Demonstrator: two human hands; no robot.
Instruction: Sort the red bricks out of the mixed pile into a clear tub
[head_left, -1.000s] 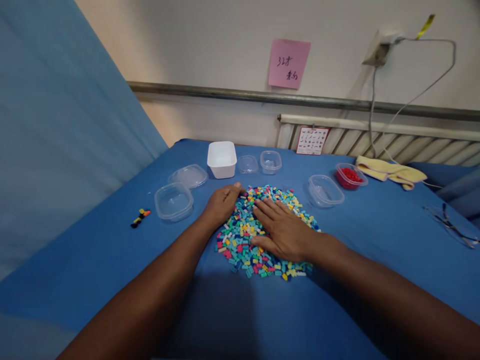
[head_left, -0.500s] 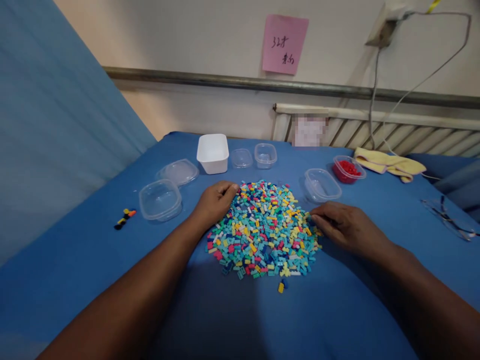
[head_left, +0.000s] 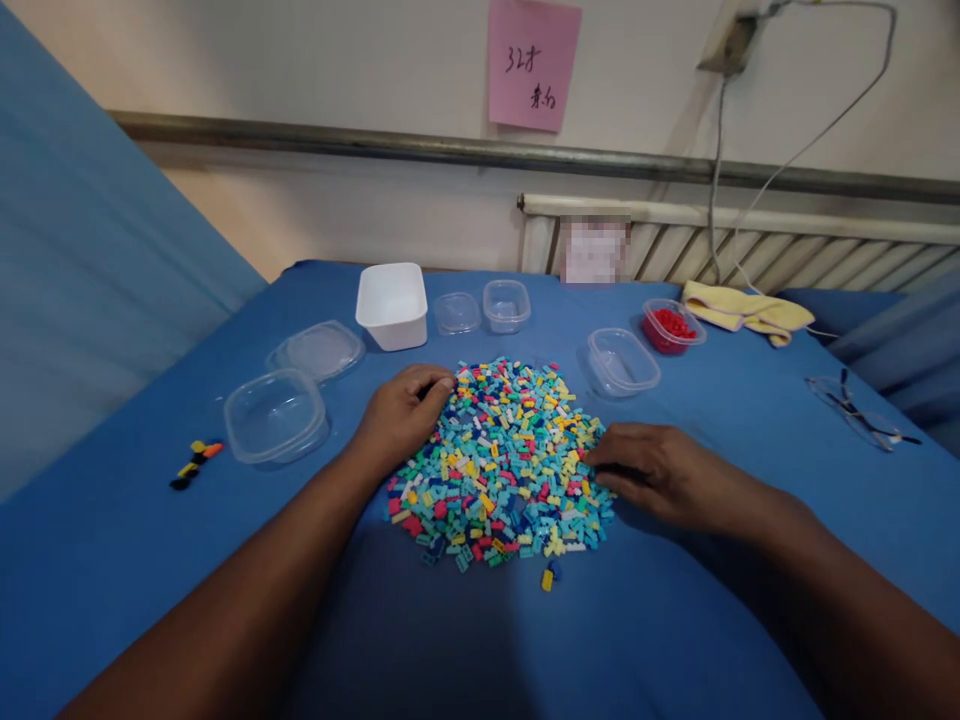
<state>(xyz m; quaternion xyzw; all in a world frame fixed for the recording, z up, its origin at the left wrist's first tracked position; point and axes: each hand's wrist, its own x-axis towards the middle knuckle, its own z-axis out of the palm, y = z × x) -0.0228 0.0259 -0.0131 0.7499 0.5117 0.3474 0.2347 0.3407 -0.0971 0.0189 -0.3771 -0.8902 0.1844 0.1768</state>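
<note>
A wide heap of small toy building bricks point(head_left: 502, 460) in turquoise, yellow, pink, white, green and dark blue lies before me. My left hand point(head_left: 405, 410) rests against the heap's upper left edge, fingers curled and thumb pressed to them; whatever they hold is hidden. At the right edge, my right hand point(head_left: 660, 470) reaches in with its fingertips among the bricks. Its thumb and fingers are slightly apart, and I see no brick held between them. A yellow brick point(head_left: 547, 580) and a blue brick lie just off the near edge.
Behind the heap stand a white tub point(head_left: 392, 308), a small clear box point(head_left: 506, 306) and a clear lid point(head_left: 457, 314). Another clear box point(head_left: 276, 418) is left, one point(head_left: 622, 362) right. Red bricks fill a container point(head_left: 673, 328) beside a yellow cloth point(head_left: 746, 312). Glasses point(head_left: 855, 410) lie far right.
The view has shifted, so most things sit further left. My right hand has moved slightly into the heap's right edge and its fingers have parted a little. My left hand stays put.
</note>
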